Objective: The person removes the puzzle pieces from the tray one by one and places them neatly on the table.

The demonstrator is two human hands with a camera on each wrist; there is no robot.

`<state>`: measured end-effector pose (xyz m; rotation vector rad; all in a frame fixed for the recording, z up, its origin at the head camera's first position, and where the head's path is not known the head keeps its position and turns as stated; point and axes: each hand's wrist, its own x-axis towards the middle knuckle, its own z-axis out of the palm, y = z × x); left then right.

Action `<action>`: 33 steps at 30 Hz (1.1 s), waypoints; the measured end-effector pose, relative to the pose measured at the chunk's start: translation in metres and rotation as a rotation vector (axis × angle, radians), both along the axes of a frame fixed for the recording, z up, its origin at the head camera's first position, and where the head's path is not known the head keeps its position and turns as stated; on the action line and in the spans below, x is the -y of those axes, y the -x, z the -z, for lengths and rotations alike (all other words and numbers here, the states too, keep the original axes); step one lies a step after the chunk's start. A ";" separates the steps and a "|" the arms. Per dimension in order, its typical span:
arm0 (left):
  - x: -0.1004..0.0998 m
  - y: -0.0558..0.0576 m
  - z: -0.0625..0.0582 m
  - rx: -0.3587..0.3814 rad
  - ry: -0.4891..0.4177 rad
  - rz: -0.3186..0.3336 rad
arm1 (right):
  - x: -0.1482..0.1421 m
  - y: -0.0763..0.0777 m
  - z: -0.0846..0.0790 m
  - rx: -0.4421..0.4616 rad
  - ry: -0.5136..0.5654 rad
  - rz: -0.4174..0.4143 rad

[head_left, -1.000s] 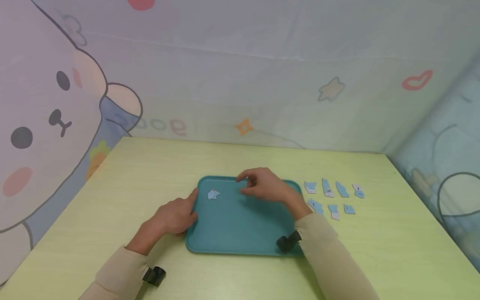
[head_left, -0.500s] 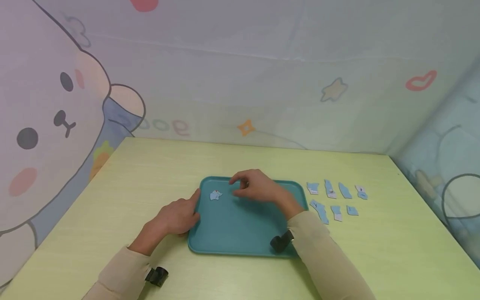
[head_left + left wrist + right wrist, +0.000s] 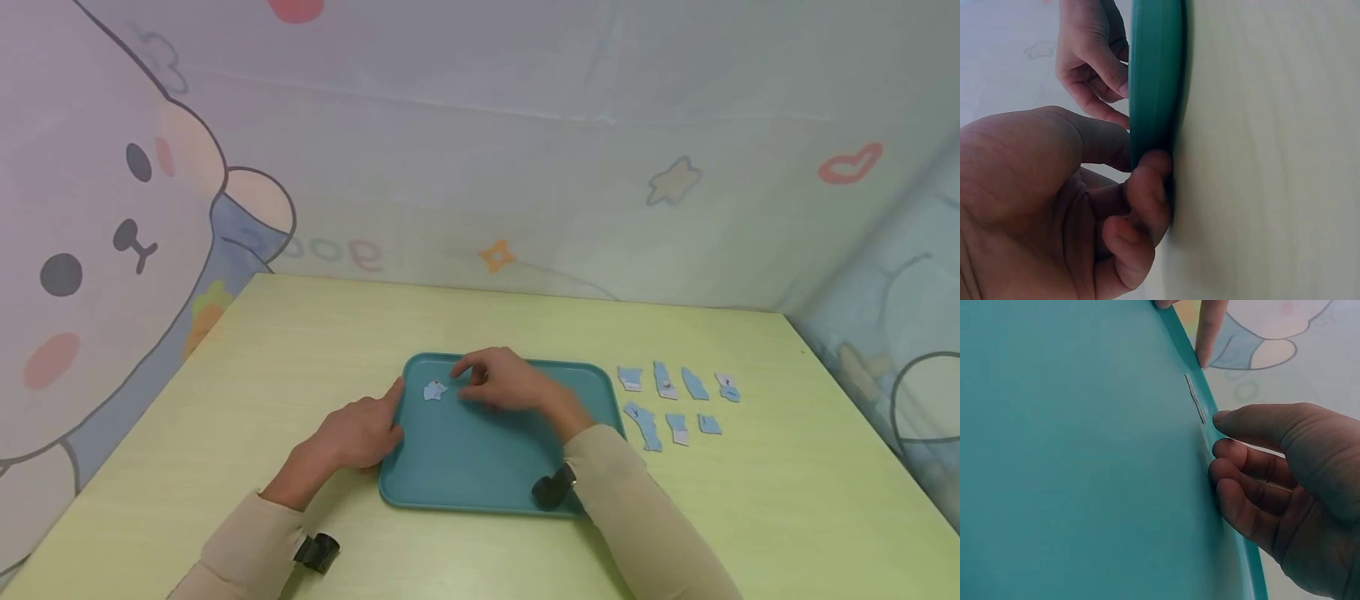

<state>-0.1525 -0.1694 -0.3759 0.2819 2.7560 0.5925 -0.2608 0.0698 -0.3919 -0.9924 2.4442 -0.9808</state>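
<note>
My left hand [image 3: 362,433] holds the left rim of a teal tray [image 3: 480,492]; in the left wrist view its thumb lies at the rim and the other fingers curl against the tray's outer side. A light-blue jigsaw piece [image 3: 434,390] with an irregular outline lies flat in the tray's far left part. Just right of that piece, my right hand [image 3: 504,382] hovers low over the tray, fingers bent and apart, nothing between them. The right wrist view shows the piece [image 3: 1195,399] nearly edge-on, slightly beyond the fingertips [image 3: 1222,419].
Several more light-blue and white jigsaw pieces [image 3: 664,381] lie in two rows on the pale wooden table [image 3: 750,517], right of the tray. A cartoon-printed cloth [image 3: 525,167] hangs behind the table's far edge.
My right hand has moved left and lower across the tray, nearer the lone piece. The left hand stays on the rim. The whole head view has shifted slightly.
</note>
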 end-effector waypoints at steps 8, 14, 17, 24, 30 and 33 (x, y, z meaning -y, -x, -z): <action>0.000 0.001 0.002 -0.010 0.002 0.004 | 0.008 0.004 0.004 -0.071 -0.038 -0.028; -0.002 0.001 -0.001 -0.018 0.011 0.018 | 0.012 0.005 0.004 -0.149 -0.102 -0.061; -0.002 0.001 -0.001 -0.019 0.012 0.019 | 0.014 0.005 0.004 -0.164 -0.117 -0.075; -0.001 0.001 -0.002 -0.018 0.021 0.009 | 0.018 0.004 0.003 -0.185 -0.133 -0.091; 0.000 0.000 -0.001 -0.012 0.029 0.007 | 0.020 0.003 0.003 -0.208 -0.134 -0.090; 0.001 0.000 0.000 -0.013 0.030 0.006 | 0.022 0.002 0.003 -0.205 -0.133 -0.083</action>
